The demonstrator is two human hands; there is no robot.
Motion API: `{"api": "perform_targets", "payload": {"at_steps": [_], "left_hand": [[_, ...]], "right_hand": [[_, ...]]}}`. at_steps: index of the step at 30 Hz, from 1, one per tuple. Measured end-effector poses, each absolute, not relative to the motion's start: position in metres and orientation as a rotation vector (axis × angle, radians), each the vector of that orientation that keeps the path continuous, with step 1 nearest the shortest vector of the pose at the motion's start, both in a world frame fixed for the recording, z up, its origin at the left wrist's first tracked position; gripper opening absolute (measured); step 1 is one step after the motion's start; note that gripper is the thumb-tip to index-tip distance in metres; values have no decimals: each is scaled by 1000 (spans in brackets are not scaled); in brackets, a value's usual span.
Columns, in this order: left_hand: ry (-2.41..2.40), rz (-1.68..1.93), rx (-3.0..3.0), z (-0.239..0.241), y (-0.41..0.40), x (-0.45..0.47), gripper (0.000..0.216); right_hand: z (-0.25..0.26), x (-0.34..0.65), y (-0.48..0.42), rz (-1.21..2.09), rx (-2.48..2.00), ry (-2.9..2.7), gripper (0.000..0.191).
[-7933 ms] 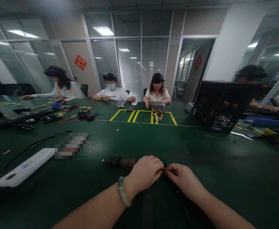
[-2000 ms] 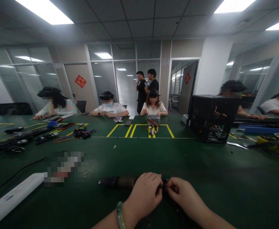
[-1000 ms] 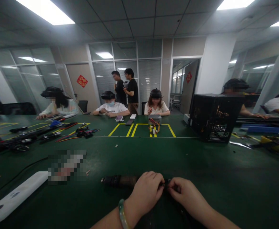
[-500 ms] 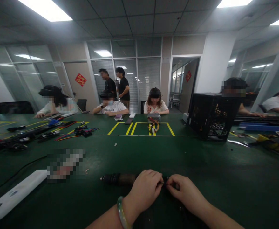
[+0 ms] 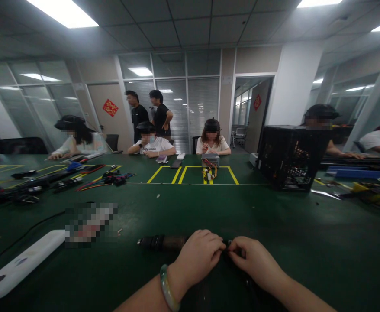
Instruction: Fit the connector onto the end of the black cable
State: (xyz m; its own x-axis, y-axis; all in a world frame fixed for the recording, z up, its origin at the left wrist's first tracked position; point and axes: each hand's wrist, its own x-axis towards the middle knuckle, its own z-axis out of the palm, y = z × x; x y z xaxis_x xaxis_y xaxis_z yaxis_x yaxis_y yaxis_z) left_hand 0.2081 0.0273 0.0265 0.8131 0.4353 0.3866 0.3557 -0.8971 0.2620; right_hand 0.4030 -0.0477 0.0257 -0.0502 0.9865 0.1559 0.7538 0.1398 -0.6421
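My left hand (image 5: 199, 255), with a green bangle (image 5: 167, 287) on its wrist, is closed over a dark cylindrical tool (image 5: 162, 242) that lies on the green table (image 5: 274, 216). Its black end sticks out to the left of my fingers. My right hand (image 5: 254, 260) is pinched shut against the same dark object just right of the left hand; the fingertips of both hands almost meet. What the fingers pinch is hidden. Dark cables run from under my hands toward me.
A white flat device (image 5: 21, 264) with a black cable lies at the near left. A black open computer case (image 5: 290, 158) stands at the right. Coloured wire bundles (image 5: 105, 180) and a small unit with wires (image 5: 210, 164) sit farther off. Several seated people work around the table; two people stand behind.
My hands have stayed on the dark tool with only slight finger shifts. The two standing people behind have walked to the left. My head has tilted up since the oldest frame.
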Motion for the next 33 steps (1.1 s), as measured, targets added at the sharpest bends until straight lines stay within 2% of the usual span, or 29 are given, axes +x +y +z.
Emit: {"api": "perform_targets", "payload": {"at_steps": [5, 9, 18, 33], "left_hand": [[683, 638, 2787, 30, 25, 208, 21], [792, 617, 2773, 30, 22, 210, 13], [736, 639, 2793, 30, 20, 210, 13], [710, 583, 2805, 32, 21, 208, 13]], "right_hand": [[25, 404, -47, 572, -1644, -1845, 10], [25, 404, -46, 571, -1637, -1850, 10], [24, 406, -43, 498, -1650, -1861, 10], [27, 403, -48, 569, -1663, -1859, 12]]}}
